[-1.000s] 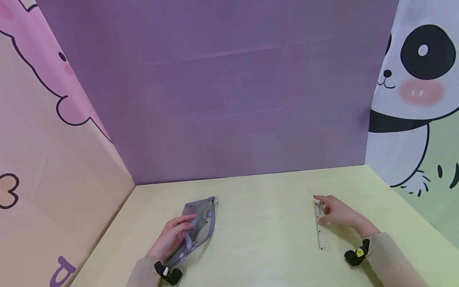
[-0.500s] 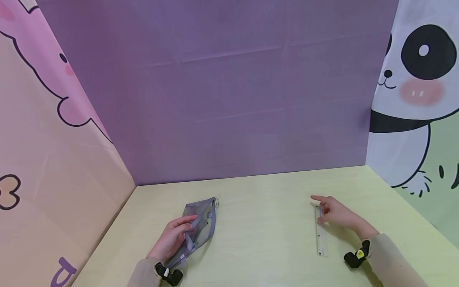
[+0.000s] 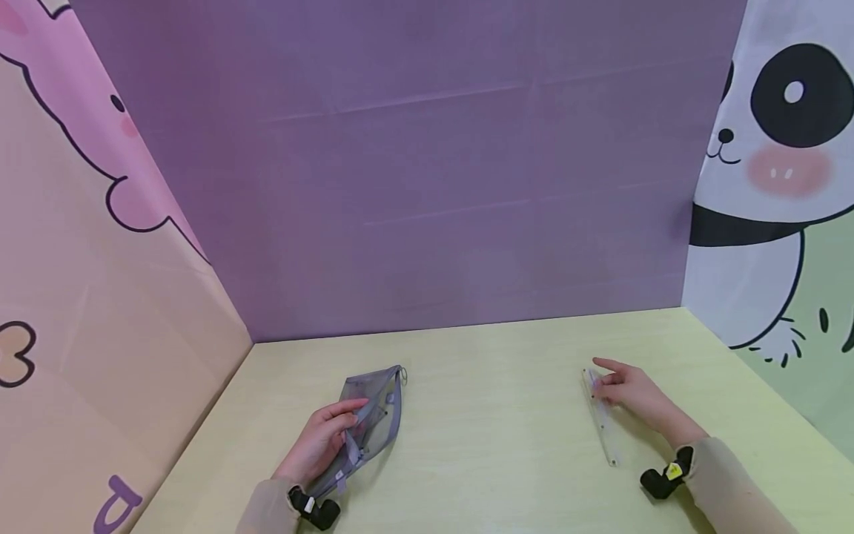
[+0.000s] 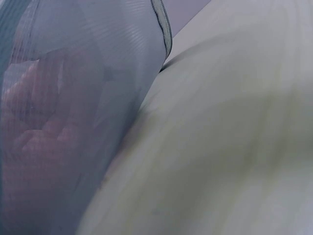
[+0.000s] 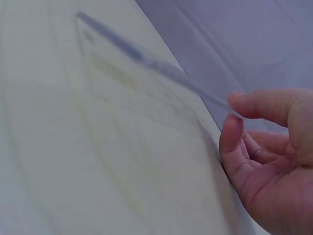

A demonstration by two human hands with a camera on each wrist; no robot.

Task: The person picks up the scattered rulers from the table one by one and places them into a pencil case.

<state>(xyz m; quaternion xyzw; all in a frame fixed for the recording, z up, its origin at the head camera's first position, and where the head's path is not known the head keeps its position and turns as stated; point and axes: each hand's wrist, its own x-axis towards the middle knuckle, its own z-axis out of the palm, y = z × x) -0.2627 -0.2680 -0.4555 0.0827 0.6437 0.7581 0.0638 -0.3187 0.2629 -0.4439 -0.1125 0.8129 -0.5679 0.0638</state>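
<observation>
A grey see-through mesh pouch [image 3: 383, 426] with a zip edge and a small ring is at the left of the table. My left hand [image 3: 319, 439] holds it, thumb on the near side, and in the left wrist view blurred fingers show through the mesh [image 4: 88, 98]. At the right, my right hand [image 3: 634, 391] pinches a clear ruler [image 3: 603, 426] by its right long edge near the far end. The right wrist view shows the ruler [image 5: 146, 66] tilted, one edge between the thumb and a fingertip of my right hand [image 5: 274, 156].
The pale yellow table [image 3: 487, 415] runs back to a purple wall panel [image 3: 427, 170]. Side panels with cartoon prints, a pink one [image 3: 133, 311] at left and a panda [image 3: 754, 274] at right, border it. Each wrist wears a black camera [image 3: 660, 483].
The ruler slid slightly toward me, then its edge came up and it turned to a slant. My right hand shifted a little right. My left hand and the pouch stayed almost still.
</observation>
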